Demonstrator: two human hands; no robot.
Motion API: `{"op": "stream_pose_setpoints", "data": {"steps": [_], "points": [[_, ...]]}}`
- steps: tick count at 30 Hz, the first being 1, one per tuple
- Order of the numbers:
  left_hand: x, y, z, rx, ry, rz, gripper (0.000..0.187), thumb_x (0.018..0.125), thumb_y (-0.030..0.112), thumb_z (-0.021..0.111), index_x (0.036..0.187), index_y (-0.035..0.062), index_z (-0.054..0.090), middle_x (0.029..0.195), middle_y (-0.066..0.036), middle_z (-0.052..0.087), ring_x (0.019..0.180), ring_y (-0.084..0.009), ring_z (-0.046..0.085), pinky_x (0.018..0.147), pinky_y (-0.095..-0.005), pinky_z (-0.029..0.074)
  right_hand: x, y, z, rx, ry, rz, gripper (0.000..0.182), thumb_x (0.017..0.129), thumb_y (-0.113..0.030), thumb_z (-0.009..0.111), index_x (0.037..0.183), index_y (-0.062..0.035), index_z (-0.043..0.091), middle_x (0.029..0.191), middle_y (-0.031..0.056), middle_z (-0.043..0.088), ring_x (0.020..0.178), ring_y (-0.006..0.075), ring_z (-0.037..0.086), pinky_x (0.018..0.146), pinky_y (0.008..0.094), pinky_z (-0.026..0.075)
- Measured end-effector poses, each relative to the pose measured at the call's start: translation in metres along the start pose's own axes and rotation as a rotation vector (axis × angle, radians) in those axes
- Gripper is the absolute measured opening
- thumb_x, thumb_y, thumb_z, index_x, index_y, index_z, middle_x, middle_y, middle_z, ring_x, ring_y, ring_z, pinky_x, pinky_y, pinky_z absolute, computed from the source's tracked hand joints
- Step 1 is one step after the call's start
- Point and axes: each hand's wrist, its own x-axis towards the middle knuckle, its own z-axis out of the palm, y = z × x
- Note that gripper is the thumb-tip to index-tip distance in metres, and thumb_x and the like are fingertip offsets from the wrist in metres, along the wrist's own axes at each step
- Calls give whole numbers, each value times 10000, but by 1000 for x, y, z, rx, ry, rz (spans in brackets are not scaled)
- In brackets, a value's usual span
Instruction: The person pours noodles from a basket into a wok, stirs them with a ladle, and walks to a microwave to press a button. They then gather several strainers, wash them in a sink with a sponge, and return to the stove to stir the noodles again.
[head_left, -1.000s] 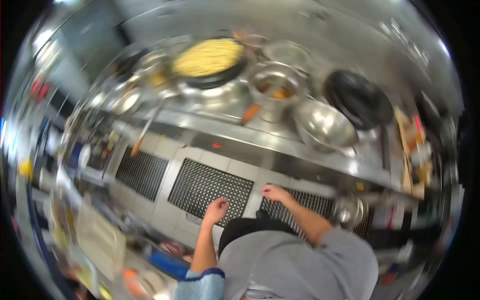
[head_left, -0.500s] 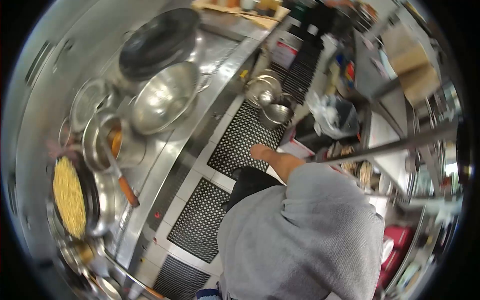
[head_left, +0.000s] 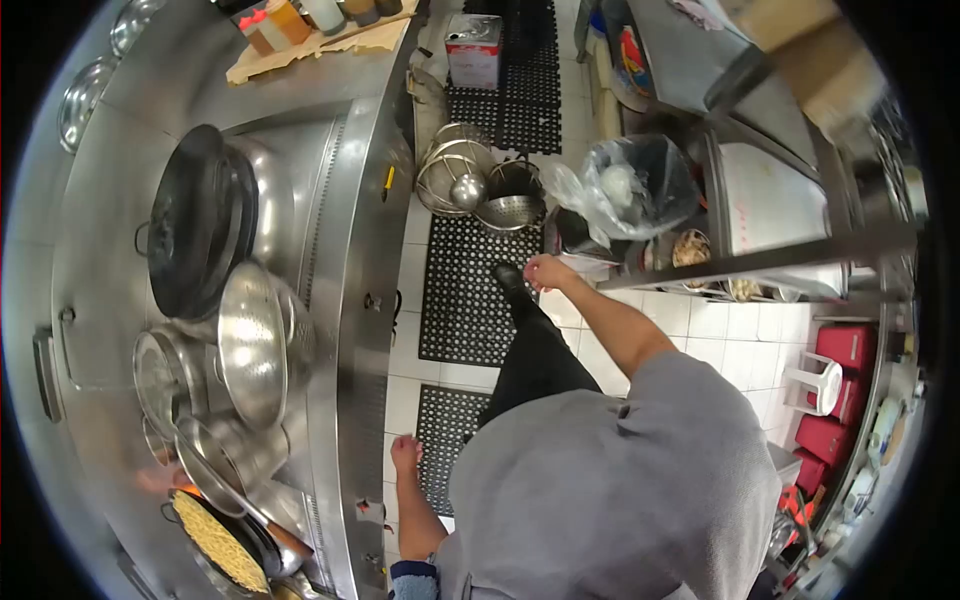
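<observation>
My left hand (head_left: 405,453) hangs over the floor beside the steel stove counter, fingers curled in, with nothing seen in it. My right hand (head_left: 543,272) swings ahead of my body above the black rubber mat (head_left: 462,335), loosely closed and apparently bare. Just beyond it on the floor stand a metal pot with a perforated strainer (head_left: 510,210) and a wire-handled basket holding a steel ladle (head_left: 468,190). A clear plastic bag (head_left: 640,185) lies to the right of these. Neither hand touches anything.
On the counter at left are a black wok (head_left: 190,225), a perforated steel bowl (head_left: 252,345), a pot with a wooden-handled ladle (head_left: 287,540) and a pan of noodles (head_left: 222,545). A tin (head_left: 473,55) stands ahead. Shelving (head_left: 760,262) and red crates (head_left: 840,347) are on the right.
My view has turned and moved forward along the aisle. My left hand has come into view, and a leg is stretched forward. The floor pots look closer.
</observation>
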Motion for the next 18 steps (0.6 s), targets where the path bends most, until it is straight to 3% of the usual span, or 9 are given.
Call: {"op": "stream_pose_setpoints", "data": {"steps": [4, 7, 9, 10, 13, 15, 17, 18], "points": [[27, 145, 106, 86, -95, 127, 173, 913, 97, 557, 1070, 38, 599, 895, -59, 651, 788, -137, 628, 647, -252, 506, 100, -46, -1, 486, 101, 118, 159, 892, -122, 520, 903, -54, 663, 718, 100, 662, 585, 202, 660, 471, 332, 536], [33, 210, 181, 152, -219, 224, 170, 912, 70, 564, 1064, 1, 592, 890, -65, 638, 773, -95, 579, 661, -227, 477, 188, -55, -9, 536, 103, 388, 168, 907, -151, 480, 923, -87, 634, 777, 74, 667, 647, 175, 661, 560, 360, 546], [23, 244, 224, 159, -351, 296, 172, 908, 84, 582, 1061, 7, 605, 891, -54, 644, 800, -108, 588, 695, -248, 491, 237, -55, -14, 374, 113, 385, 161, 892, -137, 490, 901, -79, 640, 800, 101, 676, 654, 244, 666, 592, 382, 552], [30, 242, 239, 196, -380, 276, 171, 917, 101, 585, 1064, 19, 619, 912, -53, 657, 831, -115, 600, 742, -255, 497, 258, -61, -20, 280, 113, 366, 158, 884, -130, 495, 890, -75, 643, 812, 114, 680, 658, 279, 669, 608, 392, 555], [44, 234, 262, 232, -380, 189, 180, 923, 120, 583, 1077, 37, 627, 899, -67, 674, 824, -138, 621, 755, -281, 505, 294, -87, -30, -254, 510, -76, 126, 845, -101, 533, 877, -66, 650, 869, 152, 684, 766, 383, 658, 722, 435, 546], [56, 219, 264, 418, -301, 243, 177, 934, 154, 587, 1058, 35, 631, 878, -69, 673, 811, -130, 623, 729, -274, 496, 316, -124, -47, -283, 483, -113, 163, 815, -77, 560, 933, -88, 672, 959, 165, 674, 931, 414, 622, 848, 441, 506], [67, 206, 261, 560, -271, 300, 184, 946, 169, 586, 1059, 30, 626, 874, -36, 666, 803, -93, 607, 708, -233, 477, 346, -148, -59, -245, 342, -190, 222, 818, -92, 594, 1027, -88, 669, 1022, 185, 657, 1032, 393, 595, 908, 443, 483], [67, 203, 262, 470, -274, 193, 183, 947, 176, 578, 1048, 32, 628, 870, -33, 662, 793, -93, 603, 715, -234, 482, 357, -160, -60, -251, 367, -285, 253, 820, -100, 601, 1067, -74, 651, 1067, 197, 637, 1060, 397, 579, 931, 442, 469]]}}
